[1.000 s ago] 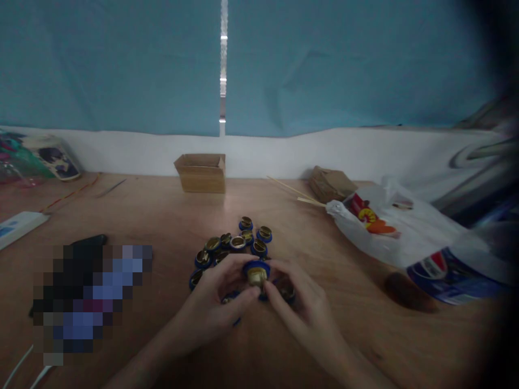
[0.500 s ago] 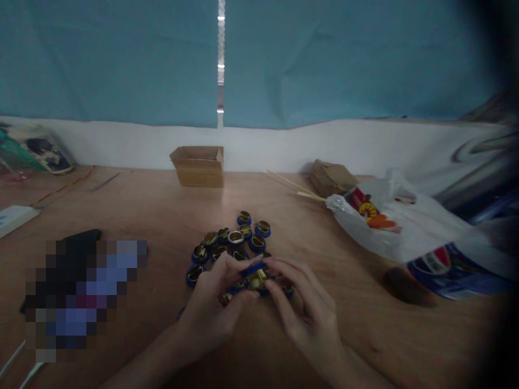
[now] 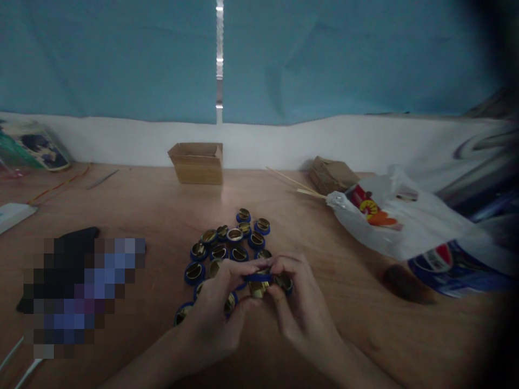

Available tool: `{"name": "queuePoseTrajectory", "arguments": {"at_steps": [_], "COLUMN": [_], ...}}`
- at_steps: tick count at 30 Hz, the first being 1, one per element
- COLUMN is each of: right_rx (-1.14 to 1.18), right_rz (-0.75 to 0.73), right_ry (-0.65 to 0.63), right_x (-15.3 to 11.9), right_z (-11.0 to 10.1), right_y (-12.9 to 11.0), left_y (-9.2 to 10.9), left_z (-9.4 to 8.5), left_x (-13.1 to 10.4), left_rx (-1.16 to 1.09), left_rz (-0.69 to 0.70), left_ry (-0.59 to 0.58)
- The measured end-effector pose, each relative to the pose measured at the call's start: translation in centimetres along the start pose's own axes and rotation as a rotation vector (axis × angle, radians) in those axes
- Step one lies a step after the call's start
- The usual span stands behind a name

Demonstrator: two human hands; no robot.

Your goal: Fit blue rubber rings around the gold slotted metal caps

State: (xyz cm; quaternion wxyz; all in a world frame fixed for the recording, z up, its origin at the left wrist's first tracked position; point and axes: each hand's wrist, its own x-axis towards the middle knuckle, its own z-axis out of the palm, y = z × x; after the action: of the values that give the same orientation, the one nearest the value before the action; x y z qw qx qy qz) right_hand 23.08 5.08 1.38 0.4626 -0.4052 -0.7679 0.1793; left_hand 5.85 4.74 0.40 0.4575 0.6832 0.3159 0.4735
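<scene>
Between my two hands is a small round piece with a blue rim and a brass-coloured metal part (image 3: 258,287). My left hand (image 3: 221,308) pinches its left side with thumb and fingers. On its right side, my right hand (image 3: 298,300) grips it the same way. The fingers cover parts of its edge. Several similar blue-rimmed pieces (image 3: 239,254) lie in a loose cluster on the wooden table, just beyond and to the left of my hands, their brass-coloured sides facing up.
A small cardboard box (image 3: 198,167) stands by the back wall. At right are a brown paper packet (image 3: 332,175), thin sticks, a white plastic bag (image 3: 425,216) and a Pepsi bottle (image 3: 441,265) on its side. A dark, partly pixelated object (image 3: 77,243) lies at left.
The held piece has been tilted, so more of its brass-coloured part shows below the blue rim. Both hands keep their grip. The whole view has shifted slightly.
</scene>
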Motion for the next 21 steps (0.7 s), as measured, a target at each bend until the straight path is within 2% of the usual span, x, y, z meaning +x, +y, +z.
{"name": "queuePoseTrajectory", "arguments": {"at_steps": [4,6,8,11,13,21], "right_rx": [-0.019,-0.036,-0.049,-0.060,-0.060,-0.102], "right_rz": [-0.010,-0.019,-0.030,-0.050,-0.049,-0.045], "right_ry": [-0.005,-0.021,-0.038,-0.037,-0.031,-0.020], "right_x": [0.33,0.36,0.30,0.13,0.05,0.25], "right_z": [-0.23,-0.26,-0.22,-0.10,-0.05,-0.22], "right_y": [-0.16,-0.11,0.06,0.43,0.63,0.43], "left_y": [0.26,0.30,0.29,0.27,0.27,-0.03], "left_z": [0.09,0.02,-0.16,-0.51,-0.68,-0.63], "left_x": [0.11,0.13,0.19,0.43,0.63,0.71], "left_rx": [-0.021,0.038,0.200,0.470,0.557,0.620], "left_rz": [0.015,0.020,0.043,0.197,0.264,0.246], "left_ry": [0.023,0.013,0.018,0.041,0.040,0.077]}}
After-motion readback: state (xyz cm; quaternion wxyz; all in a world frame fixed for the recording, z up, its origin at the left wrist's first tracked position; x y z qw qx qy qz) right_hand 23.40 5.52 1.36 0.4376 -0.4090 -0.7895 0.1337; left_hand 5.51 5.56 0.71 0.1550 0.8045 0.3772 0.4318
